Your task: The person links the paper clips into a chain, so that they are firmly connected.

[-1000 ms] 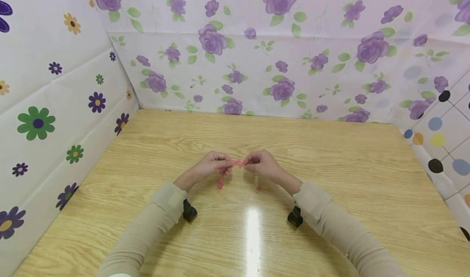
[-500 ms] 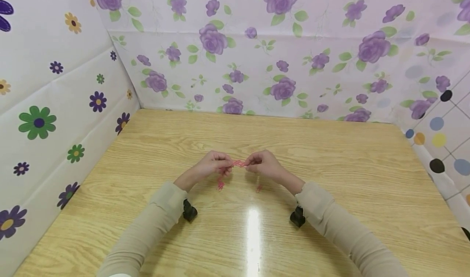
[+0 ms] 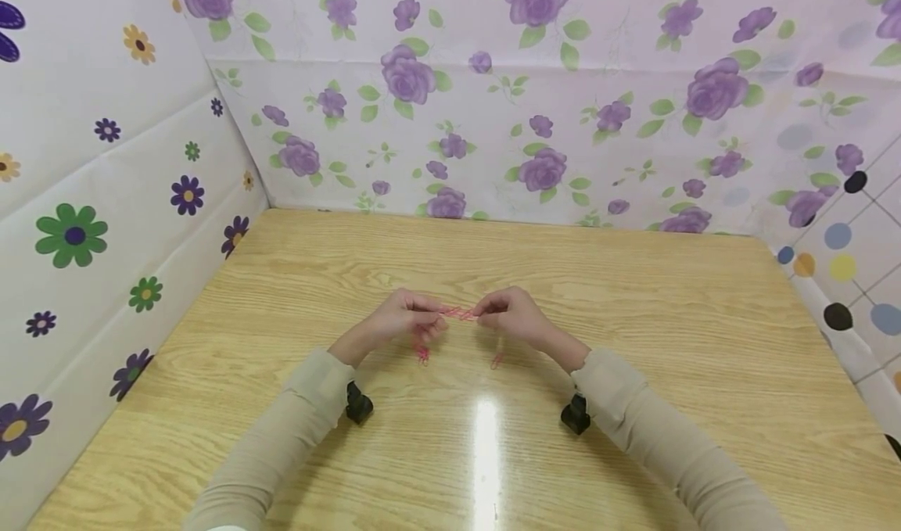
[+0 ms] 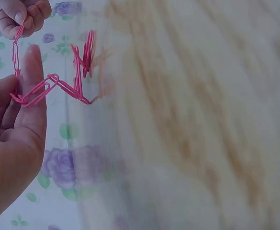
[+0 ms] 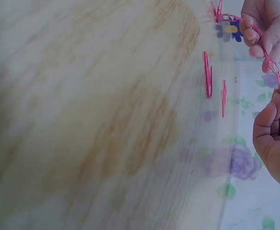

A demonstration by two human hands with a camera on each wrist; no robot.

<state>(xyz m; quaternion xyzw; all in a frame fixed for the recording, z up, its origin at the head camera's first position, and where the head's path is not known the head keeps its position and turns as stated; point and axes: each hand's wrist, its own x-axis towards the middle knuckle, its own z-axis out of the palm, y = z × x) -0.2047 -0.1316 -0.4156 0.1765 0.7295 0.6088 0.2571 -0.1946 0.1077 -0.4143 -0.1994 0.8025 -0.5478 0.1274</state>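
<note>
A chain of pink paper clips (image 3: 461, 313) stretches between the two hands, a little above the table. My left hand (image 3: 404, 317) pinches it between thumb and fingers. From that hand a further length of the chain (image 4: 77, 79) hangs down and zigzags to the tabletop. On the other side, my right hand (image 3: 518, 318) pinches the chain's near end (image 5: 278, 79) with thumb and fingertips; the clip right at the fingertips is partly hidden. Below the right hand, a separate pink paper clip (image 5: 207, 76) shows over the tabletop.
The wood-grain table (image 3: 633, 296) is glossy, with a bright light streak in front of the hands. Flowered sheets (image 3: 450, 109) rise at the back and left, and a dotted one (image 3: 845, 281) on the right. A black wrist camera (image 3: 576, 415) hangs under each sleeve.
The hands have drawn slightly apart, the right hand shifting a little to the right. The stretch of chain between them looks longer and straighter. Both grips hold.
</note>
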